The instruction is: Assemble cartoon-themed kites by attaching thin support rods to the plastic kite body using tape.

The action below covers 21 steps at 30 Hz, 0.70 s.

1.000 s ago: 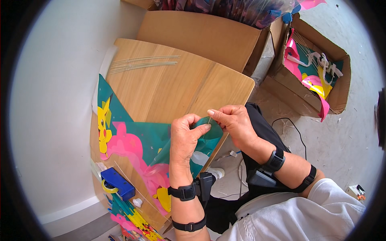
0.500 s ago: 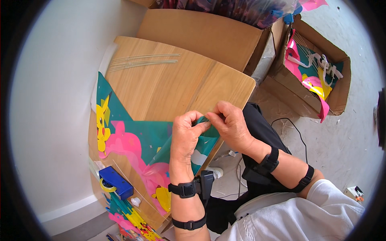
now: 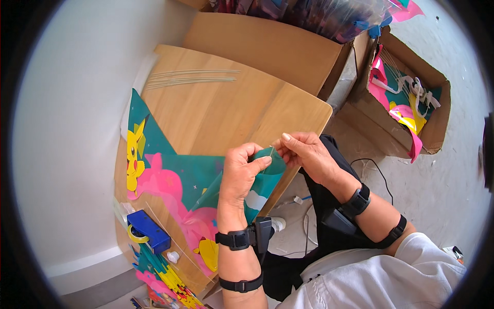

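A colourful plastic kite sheet (image 3: pixel 175 180), teal with pink and yellow cartoon shapes, lies on a small wooden table (image 3: pixel 231 103). My left hand (image 3: pixel 242 175) pinches the sheet's teal right corner (image 3: pixel 270 162) and lifts it off the table edge. My right hand (image 3: pixel 309 154) meets it from the right, its fingertips closed on the same corner and a thin stick there. Both wrists carry black straps with small devices.
A bundle of thin pale sticks (image 3: pixel 190 78) lies at the table's far side. A blue tape dispenser (image 3: pixel 148 232) sits near the front left, with a stack of printed sheets (image 3: pixel 164 273) below. Cardboard boxes (image 3: pixel 411 103) of kite material stand behind and to the right.
Both hands have stayed at the sheet's right corner. My right fingers have shifted slightly along the folded teal edge.
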Tool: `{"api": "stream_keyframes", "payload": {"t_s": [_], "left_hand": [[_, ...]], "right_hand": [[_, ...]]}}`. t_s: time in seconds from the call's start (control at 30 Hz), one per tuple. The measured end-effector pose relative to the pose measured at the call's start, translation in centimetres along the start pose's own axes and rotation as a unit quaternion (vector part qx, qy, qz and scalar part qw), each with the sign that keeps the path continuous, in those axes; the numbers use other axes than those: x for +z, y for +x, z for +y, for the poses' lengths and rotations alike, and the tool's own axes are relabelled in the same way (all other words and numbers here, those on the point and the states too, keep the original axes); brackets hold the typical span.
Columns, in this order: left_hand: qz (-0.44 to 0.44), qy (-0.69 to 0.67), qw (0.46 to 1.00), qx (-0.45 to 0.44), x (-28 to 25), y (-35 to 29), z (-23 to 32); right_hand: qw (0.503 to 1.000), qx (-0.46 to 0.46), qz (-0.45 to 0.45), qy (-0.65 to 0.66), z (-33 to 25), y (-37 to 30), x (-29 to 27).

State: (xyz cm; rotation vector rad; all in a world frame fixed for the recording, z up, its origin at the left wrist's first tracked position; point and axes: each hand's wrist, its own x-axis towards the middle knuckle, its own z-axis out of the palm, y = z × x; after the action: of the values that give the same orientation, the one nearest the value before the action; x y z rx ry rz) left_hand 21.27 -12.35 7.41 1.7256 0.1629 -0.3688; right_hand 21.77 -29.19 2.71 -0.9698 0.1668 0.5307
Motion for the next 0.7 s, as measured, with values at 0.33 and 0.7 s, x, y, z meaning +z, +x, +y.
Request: {"api": "stream_keyframes", "payload": {"t_s": [0.33, 0.7], "left_hand": [[0.221, 0.342, 0.862, 0.303, 1.0, -0.6, 0.1], [0.365, 0.334, 0.840, 0.222, 0.8, -18.7, -7.1]], "right_hand": [[0.924, -0.165, 0.097, -0.332, 0.9, 1.2, 0.5], [0.996, 0.028, 0.004, -0.089, -1.6, -1.8, -0.6]]}}
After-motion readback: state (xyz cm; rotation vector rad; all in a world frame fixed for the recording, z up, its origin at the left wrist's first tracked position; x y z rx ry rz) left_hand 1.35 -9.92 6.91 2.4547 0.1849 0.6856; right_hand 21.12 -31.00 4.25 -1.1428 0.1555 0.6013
